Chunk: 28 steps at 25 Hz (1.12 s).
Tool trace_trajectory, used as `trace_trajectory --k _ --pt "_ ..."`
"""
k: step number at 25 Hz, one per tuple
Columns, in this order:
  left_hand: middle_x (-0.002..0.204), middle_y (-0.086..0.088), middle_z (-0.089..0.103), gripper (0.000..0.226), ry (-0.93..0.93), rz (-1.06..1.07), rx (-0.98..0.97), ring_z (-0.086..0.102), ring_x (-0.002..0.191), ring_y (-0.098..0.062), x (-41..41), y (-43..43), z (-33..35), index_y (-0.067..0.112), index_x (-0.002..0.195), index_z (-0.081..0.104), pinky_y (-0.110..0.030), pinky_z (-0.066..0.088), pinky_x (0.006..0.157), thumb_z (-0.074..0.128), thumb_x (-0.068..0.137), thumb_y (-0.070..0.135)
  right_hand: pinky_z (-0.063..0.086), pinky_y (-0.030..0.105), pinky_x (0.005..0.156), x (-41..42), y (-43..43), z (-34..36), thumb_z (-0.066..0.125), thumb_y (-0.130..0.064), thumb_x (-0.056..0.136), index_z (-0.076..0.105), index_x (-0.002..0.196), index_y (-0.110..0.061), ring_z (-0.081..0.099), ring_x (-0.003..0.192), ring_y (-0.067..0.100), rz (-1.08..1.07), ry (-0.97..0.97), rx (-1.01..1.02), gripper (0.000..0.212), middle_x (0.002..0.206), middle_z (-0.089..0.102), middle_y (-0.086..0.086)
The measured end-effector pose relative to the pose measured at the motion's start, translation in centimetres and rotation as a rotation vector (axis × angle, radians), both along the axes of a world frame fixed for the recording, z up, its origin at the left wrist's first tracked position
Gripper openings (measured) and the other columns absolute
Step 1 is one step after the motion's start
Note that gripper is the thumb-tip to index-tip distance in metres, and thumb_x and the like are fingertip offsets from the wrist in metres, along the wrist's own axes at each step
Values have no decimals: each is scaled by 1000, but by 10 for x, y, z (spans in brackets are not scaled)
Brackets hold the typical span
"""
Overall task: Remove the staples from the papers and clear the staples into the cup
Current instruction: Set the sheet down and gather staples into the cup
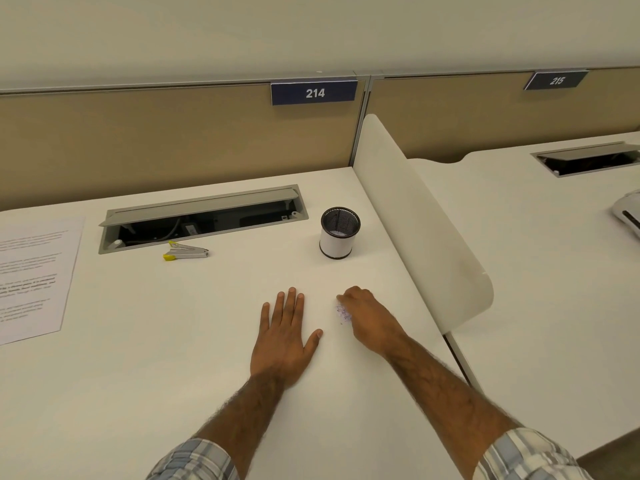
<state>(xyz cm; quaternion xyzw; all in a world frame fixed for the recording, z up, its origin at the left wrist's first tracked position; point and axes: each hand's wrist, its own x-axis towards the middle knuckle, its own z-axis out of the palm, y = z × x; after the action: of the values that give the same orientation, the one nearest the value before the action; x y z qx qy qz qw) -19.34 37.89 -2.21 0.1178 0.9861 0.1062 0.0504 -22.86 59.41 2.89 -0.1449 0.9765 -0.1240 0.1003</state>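
My left hand (285,336) lies flat on the white desk, palm down, fingers spread, holding nothing. To its right, my right hand (369,317) is curled on its edge against a small heap of purplish staples (343,314) on the desk. The cup (339,233), white with a black mesh rim, stands upright beyond both hands, with a few staples visible at its bottom. The printed papers (33,278) lie at the far left edge. A silver staple remover with yellow tips (186,252) rests mid-desk, left of the cup.
An open grey cable hatch (202,216) is set into the desk behind the staple remover. A white curved divider (420,216) borders the desk on the right. A tan partition (173,140) closes off the back. A neighbouring desk lies beyond the divider.
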Motion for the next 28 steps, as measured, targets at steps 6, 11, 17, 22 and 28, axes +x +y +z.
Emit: trace_trajectory --k 6,11,17,22,28 --pt "173 1 -15 80 7 2 1 -16 159 -19 0 1 -1 18 165 -7 -47 -5 128 11 103 66 37 40 113 -1 8 10 52 -11 97 21 157 -20 25 147 26 82 -154 114 68 164 18 4" --pt "172 1 -21 81 0 -1 -12 -20 158 -18 -1 1 -1 20 164 -13 -47 -6 129 6 101 67 51 41 94 3 -13 9 51 -4 94 41 145 -12 39 134 30 137 -12 265 52 152 36 11" --pt "173 1 -17 85 17 3 7 -17 159 -19 1 0 -3 19 165 -9 -46 -7 128 -5 97 70 35 30 52 7 -14 -7 66 2 77 61 87 -11 55 93 23 71 121 266 17 100 59 5" --pt "173 1 -16 82 22 8 13 -16 159 -19 -1 1 -3 19 165 -8 -46 -6 128 4 101 69 28 29 46 9 -13 -7 73 6 67 59 74 -11 56 79 22 67 163 242 23 85 56 3" --pt "173 1 -15 81 28 1 6 -16 159 -18 0 0 -3 19 165 -8 -46 -6 128 8 102 67 49 37 68 -7 -4 -6 56 -3 87 69 89 -6 60 89 27 -98 63 7 13 95 62 10"
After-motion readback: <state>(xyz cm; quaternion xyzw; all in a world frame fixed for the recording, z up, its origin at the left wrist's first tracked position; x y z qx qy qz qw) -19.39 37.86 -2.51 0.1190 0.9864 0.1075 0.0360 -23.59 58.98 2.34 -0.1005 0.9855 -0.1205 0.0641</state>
